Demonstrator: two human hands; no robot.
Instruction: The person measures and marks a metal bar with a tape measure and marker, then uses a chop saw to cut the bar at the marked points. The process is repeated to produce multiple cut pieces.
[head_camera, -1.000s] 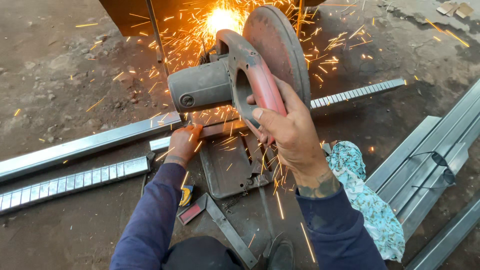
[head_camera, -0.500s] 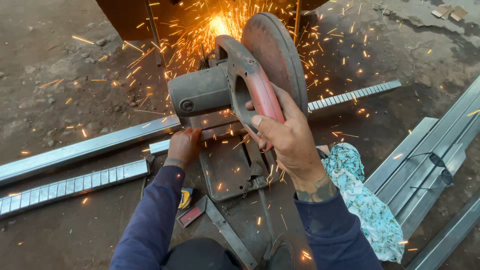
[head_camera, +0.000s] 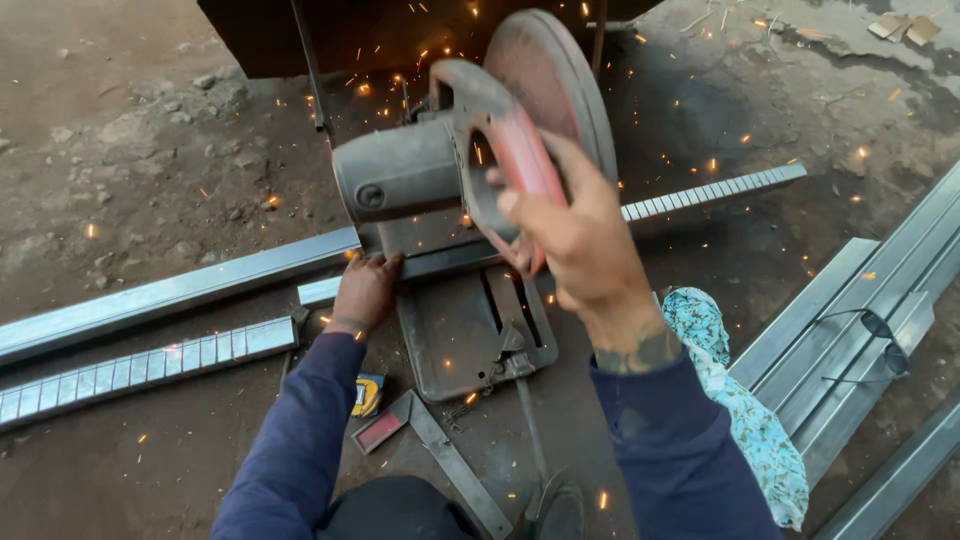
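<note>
Far left of the left hand: long square steel tube (head_camera: 170, 292) on the dirt floor, running under the saw; below it a notched steel strip (head_camera: 140, 368) lying parallel and apart from the tube

Left hand (head_camera: 366, 290): palm down, fingers flat and spread on the tube just beside the saw's vise, pressing rather than gripping; nothing enclosed in it. Near that wrist, on the ground: a yellow tape measure (head_camera: 367, 395) and a try square (head_camera: 430, 445)

Between the hands: abrasive chop saw (head_camera: 440, 175), grey motor housing, red blade guard raised at a tilt, base plate (head_camera: 470, 335) bare below. A few sparks in the air behind the blade

Right hand (head_camera: 580, 235): closed around the saw's red handle (head_camera: 525, 170), fingers wrapped, thumb side up

Right of the right hand: second notched strip (head_camera: 715, 190) sticking out past the saw; a patterned turquoise cloth (head_camera: 740, 410) by the forearm; a stack of steel channel sections (head_camera: 860, 320) with safety glasses (head_camera: 880, 335) lying on it

Judgement on technique: keep the left palm firm on the tube and well clear of the wheel line, move the handle smoothly without side load. Glasses appear to be off the face; better worn
</note>
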